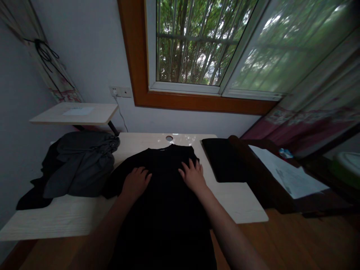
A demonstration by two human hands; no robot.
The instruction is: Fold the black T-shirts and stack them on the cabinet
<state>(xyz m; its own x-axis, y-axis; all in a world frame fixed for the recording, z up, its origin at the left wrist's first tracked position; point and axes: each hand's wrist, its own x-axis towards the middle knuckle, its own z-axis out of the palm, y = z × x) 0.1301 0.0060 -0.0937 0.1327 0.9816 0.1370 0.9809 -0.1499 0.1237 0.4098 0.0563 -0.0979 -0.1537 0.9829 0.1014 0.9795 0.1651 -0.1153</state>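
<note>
- Left hand (137, 182): laid palm down on the black shirt (165, 198), fingers close together, thumb set apart toward the right; nothing seen pinched.
- Right hand (193, 175): palm down at the shirt's right side, near the shoulder, fingers spread; whether any cloth is caught beneath the fingertips cannot be told.
- Shirt position: on the pale wooden table (239, 200), between and under both hands. Neckline at the far end, close to the far table edge; lower part extends over the near edge. Left sleeve lies out to the left; right sleeve's lie cannot be made out. Dark cloth in low light, so folds are mostly unreadable.
- Left of the shirt: heap of dark grey clothing (84, 161), crumpled, on the table, with black cloth at its left and near side.
- Right of the shirt: flat black item (225, 159) on the table's far right part, apart from the shirt.
- Far edge of table: round hole (169, 138) in the top, just beyond the neckline.
- Far left: raised shelf (47, 115) bearing a white sheet (78, 111); wall socket (120, 92) beyond, with a white cord plugged in.
- Far right: loose papers (287, 172) on dark brown furniture.
- Far side: wood-framed window (197, 48), trees outside.
</note>
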